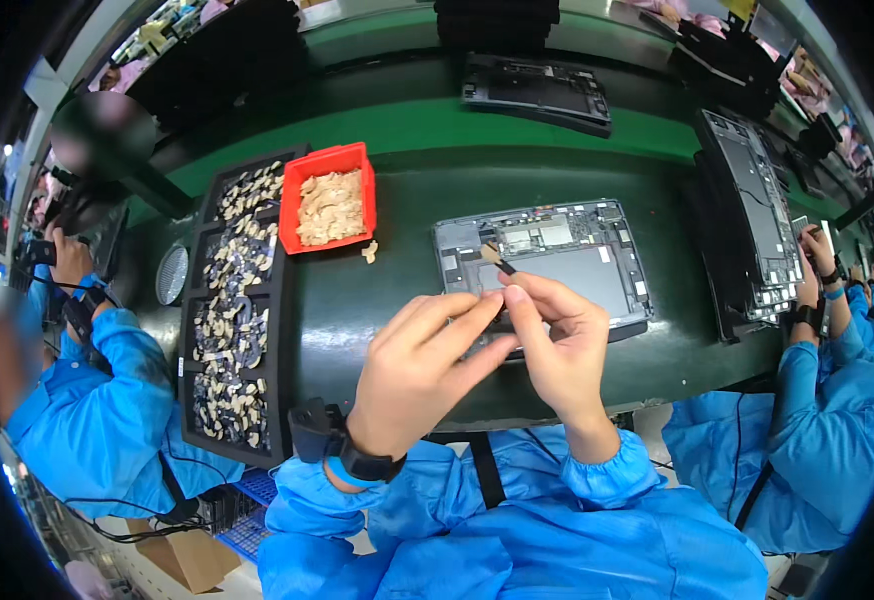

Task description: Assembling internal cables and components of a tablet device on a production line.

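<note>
My left hand [425, 350] and my right hand [569, 335] meet fingertip to fingertip over an opened laptop chassis [607, 280]. Between their pinched fingers is a small black part with a cream-coloured tab [497, 258], its tab end pointing up and away from me. Fingers cover the rest of the part. The chassis lies flat on the dark green bench, with a circuit board along its far side and large grey panels nearer; my hands hide its near left portion.
At left, a black compartment tray [285, 300] holds many similar black parts with cream tabs. Beside it, a red bin [327, 158] contains cream scraps; one scrap [370, 252] lies outside. Another chassis [537, 90] sits behind, and stacked chassis [747, 210] stand right. Co-workers flank me.
</note>
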Tool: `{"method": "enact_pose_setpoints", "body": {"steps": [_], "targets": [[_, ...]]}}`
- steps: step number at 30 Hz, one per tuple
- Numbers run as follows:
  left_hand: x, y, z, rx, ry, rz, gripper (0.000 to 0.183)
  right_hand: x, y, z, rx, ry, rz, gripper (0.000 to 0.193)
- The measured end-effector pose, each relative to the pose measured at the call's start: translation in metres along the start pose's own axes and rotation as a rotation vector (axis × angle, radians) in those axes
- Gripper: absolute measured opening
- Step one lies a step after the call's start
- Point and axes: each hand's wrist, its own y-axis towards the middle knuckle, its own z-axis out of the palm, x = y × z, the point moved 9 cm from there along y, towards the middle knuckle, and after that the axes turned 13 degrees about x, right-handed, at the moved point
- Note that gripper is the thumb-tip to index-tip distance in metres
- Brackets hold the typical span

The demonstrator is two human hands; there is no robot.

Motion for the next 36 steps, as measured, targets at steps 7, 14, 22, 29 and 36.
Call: {"method": "enact_pose_setpoints", "body": {"steps": [7, 14, 22, 29, 36], "targets": [[0.014, 0.002, -0.012, -0.095, -0.157, -0.031, 0.032, 0.007, -0.017, 0.009, 0.14, -0.025, -0.048, 0.031], [0.048, -0.01, -0.002, 0.07, -0.616, -0.319, 0.018, 0.003, -0.009, 0.02, 0.327, 0.166, -0.054, 0.028], [0.05, 0.007, -0.042, -0.127, -0.001, -0.058, 0.007, 0.0, 0.006, 0.028, 0.305, 0.025, -0.028, 0.023], [0.078, 0.014, -0.054, -0.215, 0.187, -0.051, 0.03, -0.026, 0.04, 0.017, 0.232, -0.051, 0.236, 0.031], [0.037, 0.005, -0.01, -0.064, 0.163, 0.036, 0.021, -0.016, 0.026, 0.025, 0.385, -0.188, 0.239, 0.022]]}}
